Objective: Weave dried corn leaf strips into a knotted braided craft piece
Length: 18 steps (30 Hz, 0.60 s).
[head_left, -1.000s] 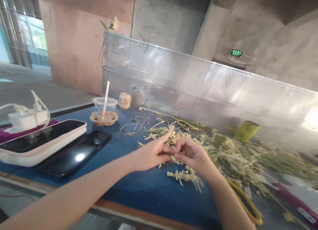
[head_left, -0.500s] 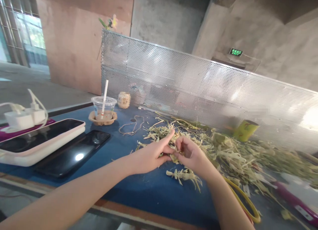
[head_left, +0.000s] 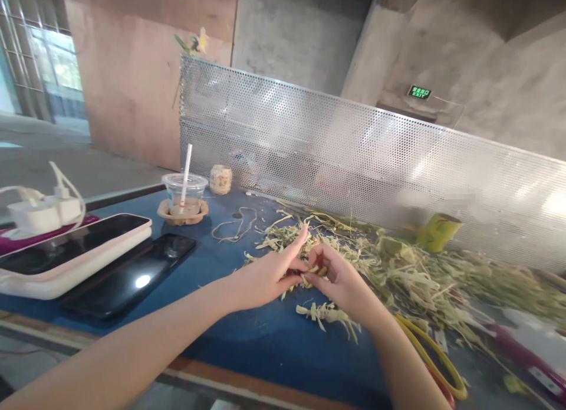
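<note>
Over the blue tabletop [head_left: 260, 345] my left hand [head_left: 276, 274] and my right hand [head_left: 338, 277] meet at the fingertips. Both pinch a small piece of pale green dried plant strip [head_left: 315, 271], partly hidden by the fingers. One finger of my left hand points up, away from the pinch. Just below the hands lies a short knotted length of the same plant strips [head_left: 327, 314], touched by neither hand. Behind them spreads a loose heap of strips [head_left: 283, 236], which widens into a larger pile [head_left: 411, 268] on the right.
Left are a black phone [head_left: 132, 274], a pale-cased device [head_left: 75, 251] and white chargers [head_left: 44, 209]. A plastic cup with straw [head_left: 186, 192] sits in a cardboard holder. A yellow looped handle [head_left: 435, 351] lies by my right forearm. A perforated metal screen [head_left: 309, 138] closes the back.
My right fingers have shifted slightly left, closer against the left fingertips, and the piece between them has turned a little. The things on the table have stayed put.
</note>
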Tool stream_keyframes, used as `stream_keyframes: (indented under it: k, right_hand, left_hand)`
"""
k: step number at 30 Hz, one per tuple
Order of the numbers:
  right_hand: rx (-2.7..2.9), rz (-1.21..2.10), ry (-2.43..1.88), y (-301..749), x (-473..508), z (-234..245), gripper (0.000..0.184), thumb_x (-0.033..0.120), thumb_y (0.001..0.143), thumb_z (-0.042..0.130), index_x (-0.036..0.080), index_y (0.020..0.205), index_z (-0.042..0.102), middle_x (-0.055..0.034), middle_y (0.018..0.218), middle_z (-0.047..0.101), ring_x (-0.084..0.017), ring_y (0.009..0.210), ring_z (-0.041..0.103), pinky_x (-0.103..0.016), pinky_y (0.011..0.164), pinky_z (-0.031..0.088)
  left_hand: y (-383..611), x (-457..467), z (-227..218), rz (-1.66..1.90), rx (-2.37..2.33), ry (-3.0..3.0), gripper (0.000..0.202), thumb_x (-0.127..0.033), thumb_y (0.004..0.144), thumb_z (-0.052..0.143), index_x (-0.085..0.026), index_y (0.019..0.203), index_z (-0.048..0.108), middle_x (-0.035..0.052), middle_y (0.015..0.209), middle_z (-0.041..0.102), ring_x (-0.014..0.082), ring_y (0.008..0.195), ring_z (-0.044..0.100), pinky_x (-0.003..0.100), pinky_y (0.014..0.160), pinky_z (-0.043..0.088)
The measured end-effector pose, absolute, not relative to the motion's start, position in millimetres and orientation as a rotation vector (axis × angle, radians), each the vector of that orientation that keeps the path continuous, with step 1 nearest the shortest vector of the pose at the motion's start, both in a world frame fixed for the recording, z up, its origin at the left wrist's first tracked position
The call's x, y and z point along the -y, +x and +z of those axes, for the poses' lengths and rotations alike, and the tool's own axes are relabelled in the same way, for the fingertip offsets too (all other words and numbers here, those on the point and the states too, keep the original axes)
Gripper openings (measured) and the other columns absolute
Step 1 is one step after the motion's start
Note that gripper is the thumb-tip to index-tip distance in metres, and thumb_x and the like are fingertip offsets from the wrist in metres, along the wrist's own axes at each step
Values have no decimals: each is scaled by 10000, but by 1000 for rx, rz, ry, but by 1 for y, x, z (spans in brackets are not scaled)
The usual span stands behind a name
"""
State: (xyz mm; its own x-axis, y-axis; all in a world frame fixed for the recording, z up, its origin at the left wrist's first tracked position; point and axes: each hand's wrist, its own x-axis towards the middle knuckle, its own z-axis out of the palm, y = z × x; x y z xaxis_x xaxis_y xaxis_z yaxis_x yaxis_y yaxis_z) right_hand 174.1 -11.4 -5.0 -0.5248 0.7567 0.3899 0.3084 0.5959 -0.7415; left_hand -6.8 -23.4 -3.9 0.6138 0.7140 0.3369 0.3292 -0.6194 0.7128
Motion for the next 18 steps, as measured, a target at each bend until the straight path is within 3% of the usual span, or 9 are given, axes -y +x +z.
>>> stream_keyframes:
  k: [4, 10, 14, 18]
  right_hand:
    - [2022, 786, -798, 174, 11, -3, 81, 220, 789, 520, 211, 865, 493, -16, 802, 504, -140, 743, 508, -270, 654, 448]
    - [1933, 740, -722, 170, 8, -7, 112, 200, 743, 588, 212, 845, 545, -23, 797, 540, -153, 784, 546, -298, 735, 477]
    - [1861, 741, -767, 166, 8, -10, 78, 215, 732, 592, 201, 795, 548, -26, 773, 557, -152, 758, 561, -300, 714, 484]
    - [1848, 757, -911, 163, 7, -11, 275, 253, 667, 652, 208, 910, 531, -42, 885, 560, -151, 754, 545, -275, 623, 477]
  left_hand:
    - [-8, 17, -6, 939, -804, 2118, 788, -171, 811, 465, -207, 1381, -77, 84, 1046, 635, 198, 909, 565, 356, 804, 397]
    - [-9, 10, -8, 1055, -830, 1833, 929, -148, 737, 570, -150, 1376, -104, 123, 982, 658, 212, 864, 587, 351, 728, 433]
    - [-8, 11, -4, 1155, -810, 1703, 1055, -88, 674, 633, -215, 1364, -155, 111, 973, 663, 196, 797, 602, 350, 707, 452]
    - [-6, 12, -6, 1202, -702, 1611, 1061, -92, 691, 628, -260, 1351, -185, 120, 1014, 637, 168, 756, 596, 339, 684, 466]
